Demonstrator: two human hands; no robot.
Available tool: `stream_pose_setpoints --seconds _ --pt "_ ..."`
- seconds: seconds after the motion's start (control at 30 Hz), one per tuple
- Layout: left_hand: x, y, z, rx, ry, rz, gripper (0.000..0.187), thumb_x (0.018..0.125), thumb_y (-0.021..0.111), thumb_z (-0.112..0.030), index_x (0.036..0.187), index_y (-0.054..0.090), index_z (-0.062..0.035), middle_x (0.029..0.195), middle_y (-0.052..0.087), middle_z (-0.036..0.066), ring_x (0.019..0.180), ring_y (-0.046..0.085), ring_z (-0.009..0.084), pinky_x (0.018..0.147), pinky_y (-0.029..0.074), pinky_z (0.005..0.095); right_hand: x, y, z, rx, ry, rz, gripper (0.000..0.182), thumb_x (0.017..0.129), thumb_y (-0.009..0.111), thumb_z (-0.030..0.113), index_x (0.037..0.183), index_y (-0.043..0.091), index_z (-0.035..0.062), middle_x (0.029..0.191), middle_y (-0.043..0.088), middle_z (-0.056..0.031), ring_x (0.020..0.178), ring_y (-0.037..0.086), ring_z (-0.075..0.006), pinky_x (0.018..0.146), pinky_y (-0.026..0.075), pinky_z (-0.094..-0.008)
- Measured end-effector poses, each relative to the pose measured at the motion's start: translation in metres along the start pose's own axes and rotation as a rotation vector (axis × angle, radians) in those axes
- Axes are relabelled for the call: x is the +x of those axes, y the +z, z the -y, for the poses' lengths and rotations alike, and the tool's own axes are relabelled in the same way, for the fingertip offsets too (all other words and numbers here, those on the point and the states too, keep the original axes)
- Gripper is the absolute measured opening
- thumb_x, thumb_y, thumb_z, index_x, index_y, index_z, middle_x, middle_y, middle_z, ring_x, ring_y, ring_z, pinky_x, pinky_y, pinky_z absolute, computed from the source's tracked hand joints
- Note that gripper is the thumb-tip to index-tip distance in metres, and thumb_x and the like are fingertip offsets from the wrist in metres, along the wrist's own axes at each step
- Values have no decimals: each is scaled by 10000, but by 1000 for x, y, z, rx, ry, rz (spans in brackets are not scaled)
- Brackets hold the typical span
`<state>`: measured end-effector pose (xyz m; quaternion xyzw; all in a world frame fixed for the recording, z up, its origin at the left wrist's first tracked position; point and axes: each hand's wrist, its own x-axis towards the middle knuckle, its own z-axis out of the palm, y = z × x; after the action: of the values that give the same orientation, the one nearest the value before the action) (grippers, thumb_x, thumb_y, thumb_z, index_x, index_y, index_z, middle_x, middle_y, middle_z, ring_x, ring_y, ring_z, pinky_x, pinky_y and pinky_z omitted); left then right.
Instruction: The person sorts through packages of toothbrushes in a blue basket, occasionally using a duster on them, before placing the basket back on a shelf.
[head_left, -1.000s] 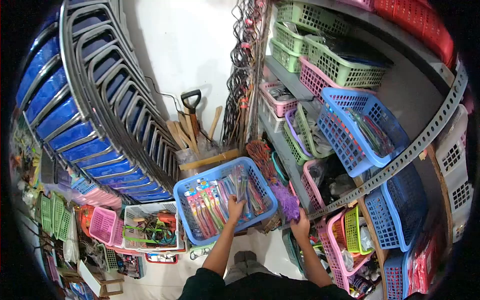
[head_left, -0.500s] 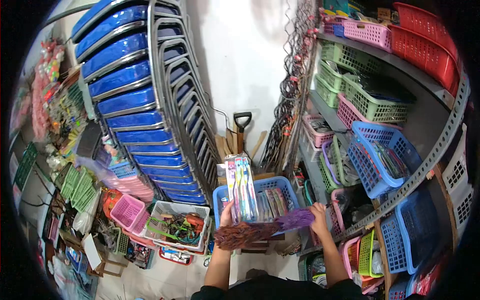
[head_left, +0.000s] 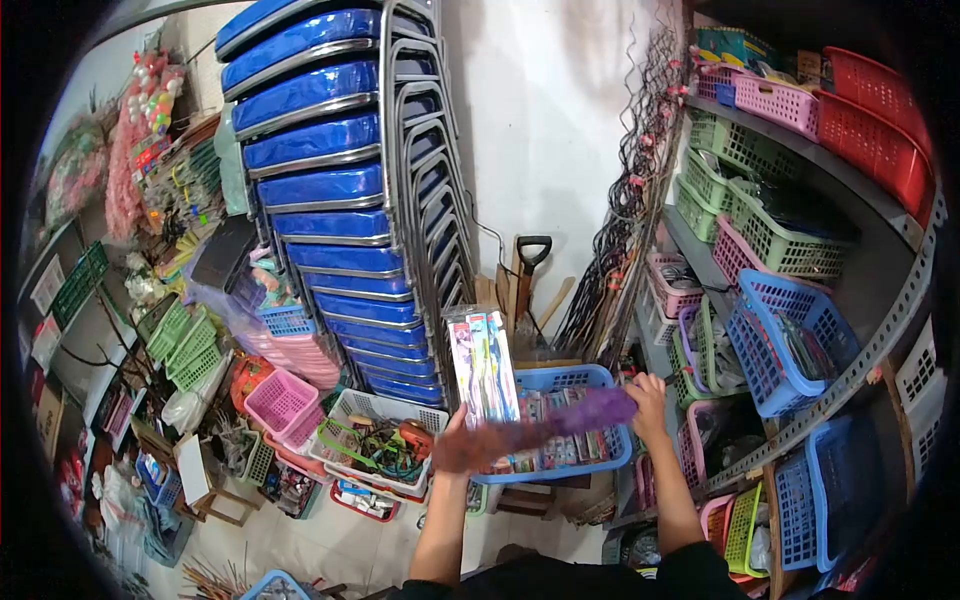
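Observation:
My left hand (head_left: 455, 428) is closed round packaged toothbrushes (head_left: 482, 365), which stand upright above a blue basket (head_left: 570, 376). More flat packets (head_left: 575, 452) lie in that basket. My right hand (head_left: 646, 398) is closed at the purple end of a feather duster (head_left: 598, 408). The duster reaches left across the basket's front, and its brown end passes in front of my left hand and wrist. Motion blurs the duster, and it hides part of my left hand. The grip on its handle is mostly covered by my right fingers.
Stacked blue chairs (head_left: 325, 140) rise at left-centre. Below them stands a white basket (head_left: 380, 410) of cords and tools. Shelves with baskets line the right, a blue one (head_left: 770, 340) jutting out. A black-handled shovel (head_left: 532, 255) leans on the back wall.
The view has turned left, so the surroundings sit further right. The duster has become blurred with movement, and its brown end is lower across my left wrist. The toothbrushes remain in my left hand.

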<state>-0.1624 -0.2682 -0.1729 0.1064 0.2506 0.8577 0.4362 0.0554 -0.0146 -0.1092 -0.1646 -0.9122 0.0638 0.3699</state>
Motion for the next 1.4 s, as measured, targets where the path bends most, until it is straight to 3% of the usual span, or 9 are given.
stream_pose_setpoints --seconds 0.07,0.1,0.2,0.5,0.57,0.6,0.7,1.33,1.4 --pt "4 -67 21 -101 -144 -11 501 920 473 -453 1153 538 -14 1004 625 128 970 591 204 872 473 332 4 1 3 -11 -19 -49 200 739 587 210 862 643 63 812 487 -103 844 473 -297 770 339 -382" --pt "38 -132 27 -342 -312 635 488 935 451 -417 1198 520 -12 1102 617 124 1024 582 225 914 447 353 5 2 4 -25 -29 -102 225 754 580 269 844 634 71 791 480 -102 820 471 -289 737 332 -375" --pt "-11 3 -10 47 -37 -62 470 949 447 -351 1270 475 -9 1187 589 117 1060 574 232 936 431 362 9 26 -11 -91 96 -162 222 761 572 229 886 629 54 817 494 -112 840 476 -301 747 331 -375" --pt "-18 15 -26 -26 -95 -55 460 955 432 -404 1204 534 -32 1046 636 83 982 602 218 901 463 370 2 16 -9 -48 -136 21 199 711 606 128 883 600 28 859 491 -119 856 459 -319 786 341 -398" --pt "8 -43 -18 -307 -254 423 455 950 448 -403 1210 528 -39 1090 622 82 1013 589 220 916 451 374 6 19 -3 -66 6 -76 213 713 623 177 869 606 33 846 485 -116 845 460 -314 785 345 -396" --pt "9 -42 2 85 138 -29 457 949 457 -384 1228 510 -26 1182 590 101 1058 573 223 937 436 373 8 21 0 -66 10 -78 213 713 623 177 869 606 33 846 485 -116 845 460 -314 785 345 -396" --pt "-4 -1 -9 53 -32 -92 478 949 444 -378 1255 480 -12 1206 577 125 1065 574 249 944 438 392 10 36 -5 -91 201 -220 200 723 620 190 850 609 37 824 473 -117 838 465 -311 772 348 -395" --pt "13 -28 -1 1 -85 -34 436 931 488 -359 1213 519 -29 1119 623 111 1019 601 238 889 472 383 -33 52 -34 6 149 -110 223 691 628 109 887 605 7 867 488 -139 875 451 -338 766 329 -405" --pt "13 -43 -1 -193 -279 -7 432 935 455 -423 1188 533 -82 950 635 122 788 614 249 738 515 376 -54 60 -33 46 127 -6 190 695 640 108 854 630 4 886 512 -136 870 460 -329 786 340 -411"
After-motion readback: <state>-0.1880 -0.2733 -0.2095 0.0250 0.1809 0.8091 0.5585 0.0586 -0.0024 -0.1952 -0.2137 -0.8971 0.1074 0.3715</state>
